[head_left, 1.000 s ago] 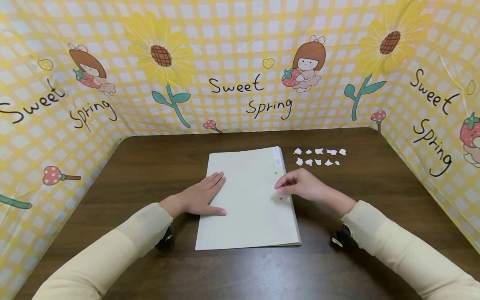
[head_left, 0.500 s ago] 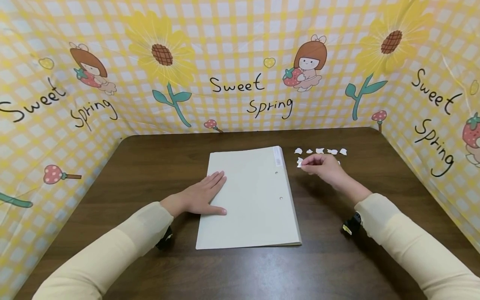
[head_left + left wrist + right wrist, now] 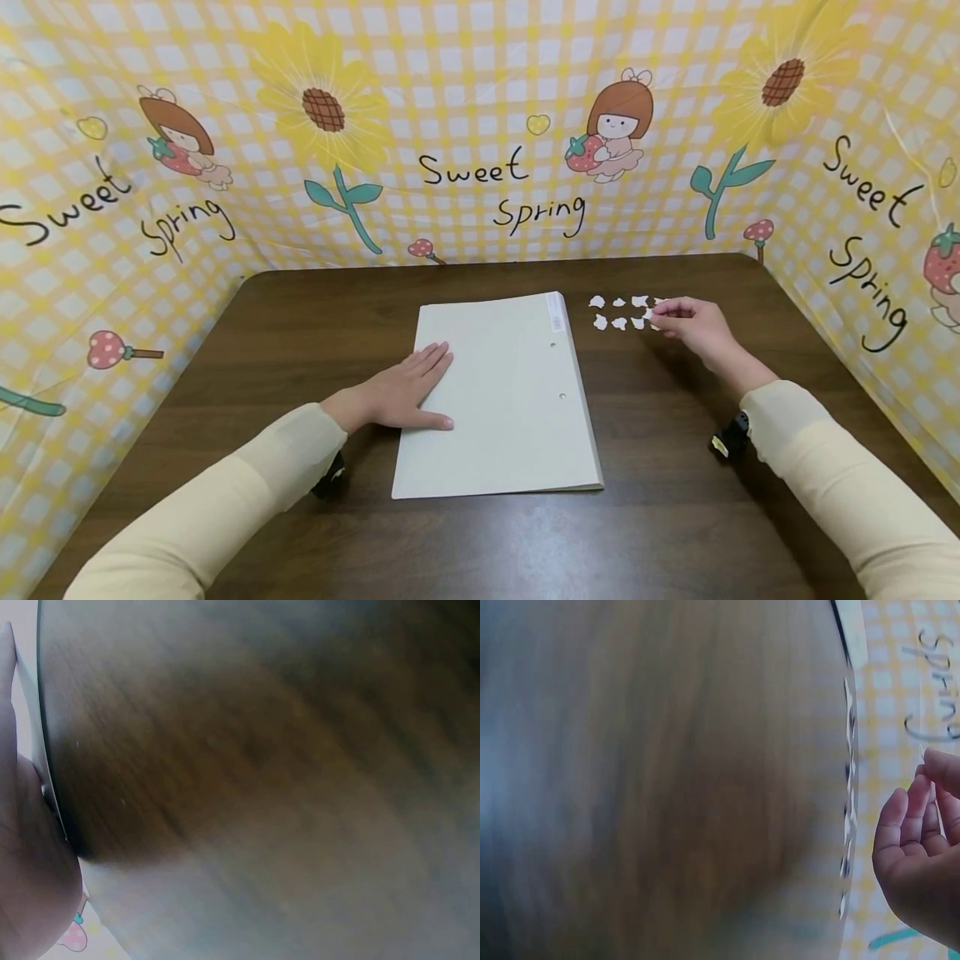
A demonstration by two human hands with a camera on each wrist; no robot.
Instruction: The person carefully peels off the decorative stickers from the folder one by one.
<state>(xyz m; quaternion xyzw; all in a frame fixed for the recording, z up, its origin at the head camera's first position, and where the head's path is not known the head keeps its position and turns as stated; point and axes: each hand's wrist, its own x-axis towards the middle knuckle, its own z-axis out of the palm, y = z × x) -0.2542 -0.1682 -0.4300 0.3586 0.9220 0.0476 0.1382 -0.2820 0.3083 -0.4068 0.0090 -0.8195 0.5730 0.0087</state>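
Observation:
A pale cream file folder (image 3: 495,400) lies on the table in the head view, with a barcode label (image 3: 557,312) at its upper right corner and two small round rivets or holes down its right side. My left hand (image 3: 405,392) rests on the folder's left edge, fingers spread out. My right hand (image 3: 697,329) is over the right end of two rows of white torn paper scraps (image 3: 601,322). Thumb and forefinger pinch a small white scrap of paper (image 3: 649,314) there. The hand hides some scraps behind it. In the right wrist view the fingertips of my right hand (image 3: 922,855) meet.
The dark wood table (image 3: 300,317) extends around the folder, with bare wood in front of it and on both sides. A yellow checked cloth (image 3: 465,100) with printed flowers and words stands along the back and both sides.
My right hand has moved right and away from the folder's right edge, first to the near left scraps, then along to the right end of the rows. My left hand has stayed still.

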